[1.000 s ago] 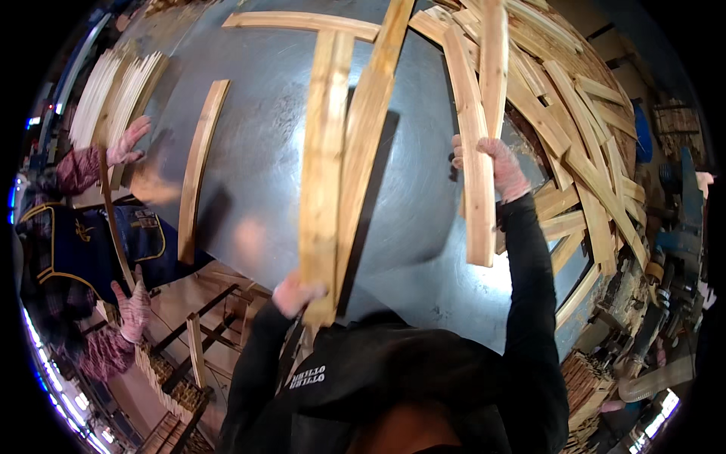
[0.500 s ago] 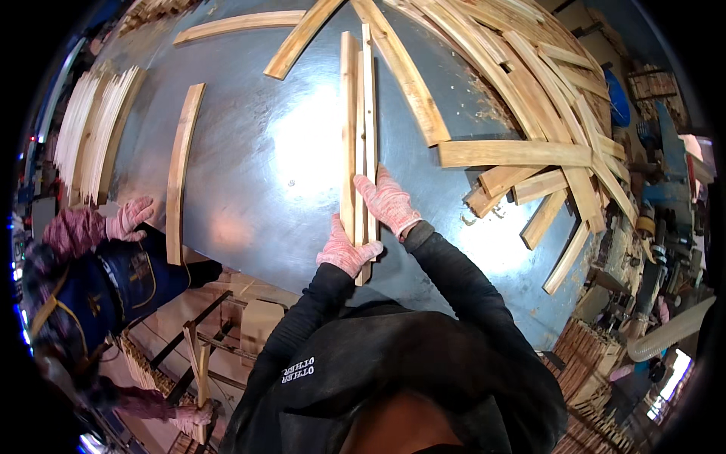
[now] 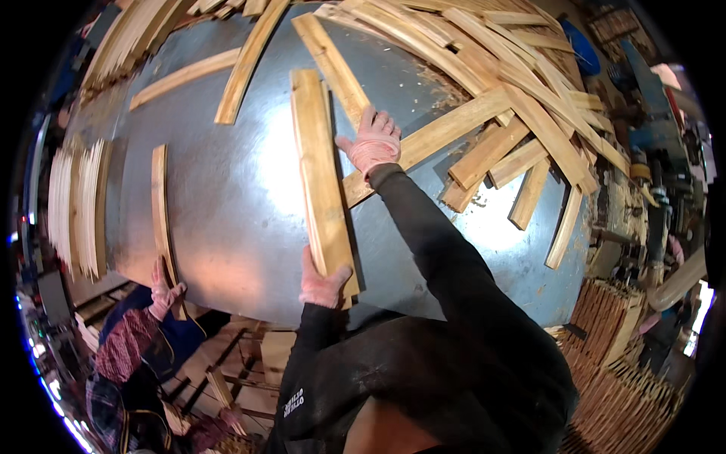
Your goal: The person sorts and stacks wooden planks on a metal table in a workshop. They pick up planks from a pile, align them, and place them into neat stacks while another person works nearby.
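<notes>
My left hand point(image 3: 323, 281), in a pink-and-white knit glove, grips the near end of a few wooden boards point(image 3: 321, 178) laid together lengthwise in front of me. Its thumb rests over the top face of the uppermost board. My right hand point(image 3: 376, 141), gloved alike, reaches farther out and closes over the near end of a wooden slat point(image 3: 329, 64), which it partly hides. Under that hand a diagonal board point(image 3: 446, 132) runs from beside the held boards up to the pile at the right.
A loose pile of boards point(image 3: 541, 140) covers the table's right side. Two slats, one point(image 3: 249, 64) steeply slanted, lie at far left. White-edged strips point(image 3: 79, 208) are stacked at the left edge. A co-worker's gloved hand point(image 3: 164, 291) holds a single slat point(image 3: 160, 204) on the metal table point(image 3: 227, 227).
My right hand has left the held boards and moved away to the slat. The board from the pile now slants toward me. The held boards have turned broad face up. The co-worker has gripped the left slat.
</notes>
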`<move>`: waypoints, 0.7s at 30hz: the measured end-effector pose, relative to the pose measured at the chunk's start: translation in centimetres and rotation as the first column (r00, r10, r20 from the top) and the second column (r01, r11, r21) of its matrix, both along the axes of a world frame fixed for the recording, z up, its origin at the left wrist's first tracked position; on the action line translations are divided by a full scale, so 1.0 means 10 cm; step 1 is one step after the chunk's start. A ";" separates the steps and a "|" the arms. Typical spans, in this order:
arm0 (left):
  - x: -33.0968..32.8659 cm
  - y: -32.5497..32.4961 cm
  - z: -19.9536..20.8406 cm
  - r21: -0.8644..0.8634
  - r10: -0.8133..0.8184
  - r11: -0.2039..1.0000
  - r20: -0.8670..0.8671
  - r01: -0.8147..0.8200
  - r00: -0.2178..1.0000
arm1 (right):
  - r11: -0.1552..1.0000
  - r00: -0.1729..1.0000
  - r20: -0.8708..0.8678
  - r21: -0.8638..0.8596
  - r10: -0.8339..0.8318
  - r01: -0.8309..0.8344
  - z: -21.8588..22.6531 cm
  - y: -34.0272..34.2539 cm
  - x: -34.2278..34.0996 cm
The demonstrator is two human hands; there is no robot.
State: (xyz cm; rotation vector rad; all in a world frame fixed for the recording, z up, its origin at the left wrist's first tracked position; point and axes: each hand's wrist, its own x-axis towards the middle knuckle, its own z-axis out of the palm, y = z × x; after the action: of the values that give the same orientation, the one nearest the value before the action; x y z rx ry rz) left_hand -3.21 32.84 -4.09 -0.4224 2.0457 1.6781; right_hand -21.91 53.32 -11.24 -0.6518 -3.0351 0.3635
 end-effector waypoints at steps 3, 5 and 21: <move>0.19 -0.36 -0.18 -0.149 0.033 0.988 -0.103 -0.048 0.994 | 0.996 0.999 0.045 -0.095 0.010 -0.006 -0.03 -0.01 -0.09; 0.19 -0.55 -0.12 -0.228 0.067 0.970 -0.076 -0.083 0.995 | 0.975 0.997 0.061 -0.219 0.052 -0.037 -0.01 0.11 0.04; 0.19 -0.46 -0.35 -0.856 -0.190 0.514 -0.043 0.062 0.981 | 0.571 0.581 0.103 -0.380 0.808 -0.727 0.39 -0.55 1.60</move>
State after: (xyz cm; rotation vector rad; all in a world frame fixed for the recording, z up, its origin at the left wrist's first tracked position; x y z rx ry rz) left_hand -1.26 28.29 -7.64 -0.4416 2.8305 0.4673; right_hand -5.93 47.78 -7.32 0.8202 -3.3622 0.8108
